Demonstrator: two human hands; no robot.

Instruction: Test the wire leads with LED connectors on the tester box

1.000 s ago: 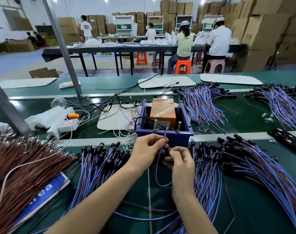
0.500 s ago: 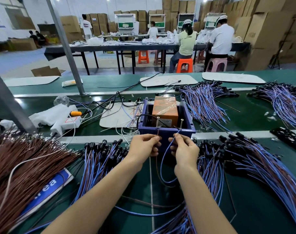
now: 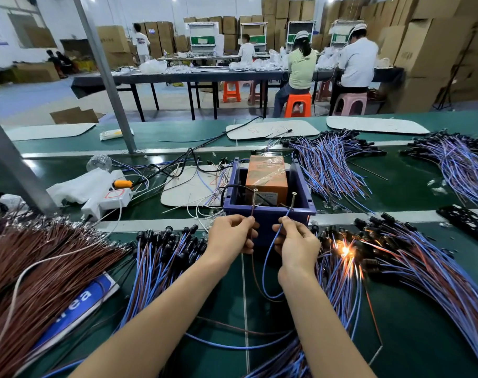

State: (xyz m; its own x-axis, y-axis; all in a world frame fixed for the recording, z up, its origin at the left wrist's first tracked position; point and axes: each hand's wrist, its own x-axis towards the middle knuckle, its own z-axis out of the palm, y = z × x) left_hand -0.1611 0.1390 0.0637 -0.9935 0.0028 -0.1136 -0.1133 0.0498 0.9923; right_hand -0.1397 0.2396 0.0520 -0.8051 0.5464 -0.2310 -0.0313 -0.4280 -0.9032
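Left hand point(image 3: 231, 236) is pinched on the brown lead point(image 3: 252, 214), right hand point(image 3: 295, 241) on the blue lead point(image 3: 265, 263), at the tester box point(image 3: 266, 223) posts point(image 3: 255, 196); contact, apparently made, could be lost through slipping.

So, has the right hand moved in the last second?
Yes. The right hand moved forward toward the front wall of the blue tester box, raising its blue wire to the rim.

Bare desk point(image 3: 227, 296) lane down the centre, dead-ends at the tester box point(image 3: 267, 225). The left lead pile point(image 3: 161, 255) and right lead pile point(image 3: 401, 257) hem it in; brown wire bundle point(image 3: 47, 268) fills far left. Metal post point(image 3: 107, 85) stands back-left of the box.
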